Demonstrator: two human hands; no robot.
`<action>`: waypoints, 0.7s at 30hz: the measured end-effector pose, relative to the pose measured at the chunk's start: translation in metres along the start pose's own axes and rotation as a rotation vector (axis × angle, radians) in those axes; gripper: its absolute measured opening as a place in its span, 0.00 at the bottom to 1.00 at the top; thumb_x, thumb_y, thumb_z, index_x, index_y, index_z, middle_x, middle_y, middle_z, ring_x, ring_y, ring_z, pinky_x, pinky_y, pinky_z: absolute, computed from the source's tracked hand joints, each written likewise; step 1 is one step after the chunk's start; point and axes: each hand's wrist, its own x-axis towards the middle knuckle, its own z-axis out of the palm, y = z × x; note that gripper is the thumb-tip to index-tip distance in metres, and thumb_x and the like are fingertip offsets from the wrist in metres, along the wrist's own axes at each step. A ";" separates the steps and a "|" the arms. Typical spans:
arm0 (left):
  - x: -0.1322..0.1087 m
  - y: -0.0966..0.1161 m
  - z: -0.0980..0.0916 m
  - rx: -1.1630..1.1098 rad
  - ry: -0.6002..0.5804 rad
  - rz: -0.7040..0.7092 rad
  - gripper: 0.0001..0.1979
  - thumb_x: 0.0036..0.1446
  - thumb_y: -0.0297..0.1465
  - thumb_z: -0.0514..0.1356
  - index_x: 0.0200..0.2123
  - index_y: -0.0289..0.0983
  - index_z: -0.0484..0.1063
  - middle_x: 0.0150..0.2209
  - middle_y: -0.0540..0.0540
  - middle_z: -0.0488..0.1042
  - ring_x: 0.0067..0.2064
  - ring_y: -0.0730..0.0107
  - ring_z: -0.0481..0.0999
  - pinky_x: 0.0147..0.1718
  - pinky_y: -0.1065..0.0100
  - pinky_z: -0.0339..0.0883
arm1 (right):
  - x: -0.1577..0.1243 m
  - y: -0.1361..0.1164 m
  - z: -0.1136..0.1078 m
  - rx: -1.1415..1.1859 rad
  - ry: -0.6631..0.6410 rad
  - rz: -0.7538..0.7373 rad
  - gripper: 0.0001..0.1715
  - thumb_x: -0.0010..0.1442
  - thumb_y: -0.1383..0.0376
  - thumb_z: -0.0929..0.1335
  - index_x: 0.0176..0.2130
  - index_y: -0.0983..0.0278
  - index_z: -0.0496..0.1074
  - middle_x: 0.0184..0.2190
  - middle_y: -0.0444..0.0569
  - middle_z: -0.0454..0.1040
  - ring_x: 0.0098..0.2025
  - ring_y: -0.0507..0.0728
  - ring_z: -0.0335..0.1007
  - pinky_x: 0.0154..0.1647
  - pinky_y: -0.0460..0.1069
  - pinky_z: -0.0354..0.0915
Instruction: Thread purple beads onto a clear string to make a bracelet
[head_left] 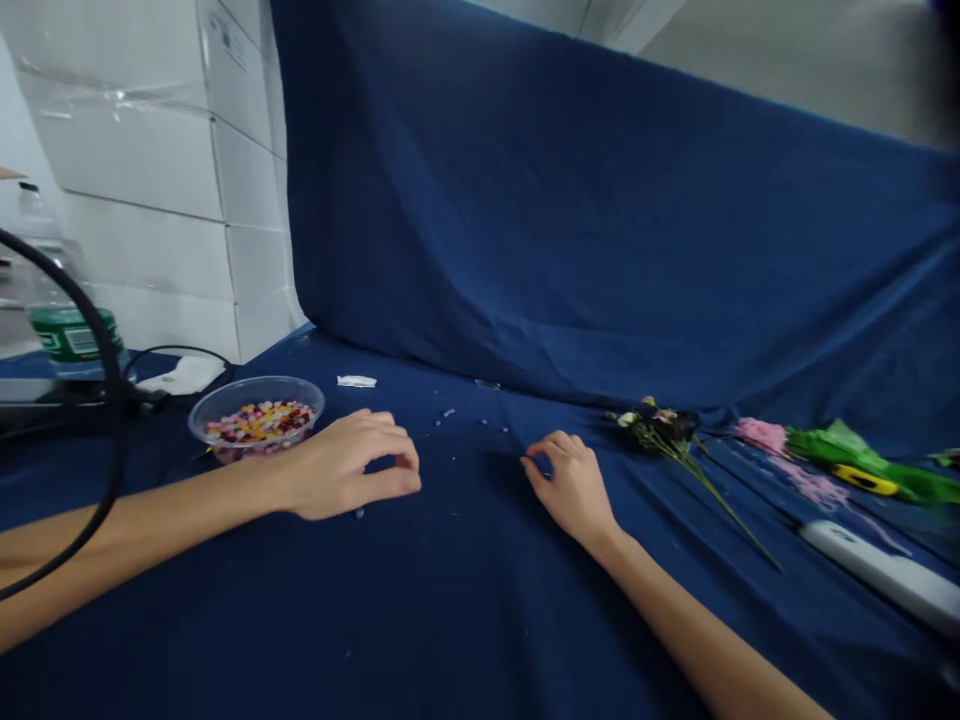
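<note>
My left hand (349, 465) rests on the dark blue cloth (465, 600), fingers curled with thumb near the fingertips in a pinch; what it holds, if anything, is too small to make out. Just behind its wrist stands a clear plastic bowl (256, 415) of small multicoloured beads. My right hand (570, 485) lies on the cloth to the right, fingers bent and fingertips pressed down; nothing shows in it. A few tiny clear beads (480, 422) are scattered on the cloth between and behind the hands.
A small flower sprig (675, 440) with a long stem lies right of my right hand. Farther right are pink and green material (832, 450) and a white tool (877, 570). A black cable (97, 400), a bottle (71, 330) and white boxes (150, 170) are at left.
</note>
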 end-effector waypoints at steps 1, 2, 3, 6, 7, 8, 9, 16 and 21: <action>-0.003 -0.002 0.004 -0.017 -0.004 -0.024 0.15 0.66 0.45 0.59 0.39 0.39 0.76 0.38 0.49 0.78 0.41 0.61 0.73 0.45 0.59 0.60 | 0.000 0.001 0.003 0.048 -0.001 0.011 0.05 0.65 0.65 0.71 0.38 0.65 0.74 0.39 0.47 0.75 0.41 0.57 0.71 0.45 0.55 0.68; -0.006 -0.005 0.009 -0.043 -0.003 -0.054 0.16 0.62 0.46 0.63 0.36 0.39 0.76 0.35 0.49 0.77 0.39 0.61 0.72 0.44 0.59 0.59 | 0.001 0.003 0.005 0.096 -0.005 0.018 0.04 0.64 0.65 0.71 0.37 0.65 0.75 0.38 0.47 0.75 0.40 0.57 0.70 0.45 0.55 0.68; -0.008 -0.007 0.014 -0.086 0.007 -0.091 0.15 0.61 0.45 0.65 0.33 0.38 0.76 0.32 0.49 0.76 0.37 0.62 0.71 0.43 0.58 0.59 | 0.002 0.003 0.007 0.145 -0.012 0.021 0.03 0.63 0.65 0.71 0.36 0.64 0.75 0.38 0.47 0.75 0.40 0.58 0.70 0.44 0.55 0.68; -0.011 -0.014 0.025 -0.259 0.047 -0.210 0.16 0.67 0.38 0.59 0.28 0.38 0.75 0.28 0.50 0.74 0.34 0.66 0.71 0.41 0.61 0.62 | 0.004 0.004 0.008 0.282 -0.033 0.037 0.04 0.63 0.63 0.70 0.36 0.61 0.76 0.38 0.49 0.75 0.40 0.60 0.69 0.40 0.54 0.70; -0.011 -0.017 0.026 -0.310 0.049 -0.243 0.17 0.69 0.37 0.56 0.28 0.37 0.75 0.29 0.50 0.74 0.33 0.68 0.72 0.39 0.63 0.64 | 0.004 0.004 0.007 0.322 -0.041 0.048 0.06 0.63 0.62 0.69 0.36 0.61 0.76 0.38 0.49 0.75 0.40 0.60 0.70 0.36 0.53 0.70; -0.011 -0.019 0.026 -0.360 0.046 -0.274 0.18 0.70 0.37 0.55 0.29 0.37 0.76 0.30 0.49 0.75 0.32 0.69 0.73 0.36 0.65 0.65 | 0.004 0.003 0.006 0.359 -0.049 0.061 0.08 0.64 0.60 0.69 0.36 0.60 0.76 0.38 0.50 0.75 0.40 0.61 0.70 0.32 0.51 0.70; -0.011 -0.021 0.024 -0.428 0.050 -0.308 0.18 0.70 0.37 0.54 0.30 0.37 0.77 0.31 0.49 0.76 0.31 0.70 0.74 0.33 0.67 0.65 | 0.004 0.003 0.004 0.392 -0.060 0.075 0.09 0.64 0.58 0.68 0.36 0.60 0.76 0.38 0.51 0.75 0.41 0.61 0.70 0.28 0.50 0.69; -0.017 -0.027 0.030 -0.806 0.325 -0.419 0.16 0.70 0.34 0.54 0.30 0.38 0.75 0.28 0.50 0.73 0.31 0.71 0.71 0.32 0.69 0.65 | 0.001 0.006 -0.002 0.562 -0.153 0.208 0.17 0.62 0.48 0.69 0.37 0.58 0.77 0.38 0.51 0.75 0.36 0.62 0.74 0.20 0.49 0.65; -0.025 -0.027 0.032 -0.605 0.679 -0.263 0.13 0.72 0.28 0.49 0.39 0.44 0.72 0.31 0.50 0.71 0.33 0.69 0.71 0.33 0.66 0.67 | 0.000 0.008 -0.006 0.602 -0.166 0.297 0.18 0.60 0.46 0.69 0.37 0.55 0.77 0.38 0.50 0.76 0.38 0.63 0.76 0.21 0.50 0.66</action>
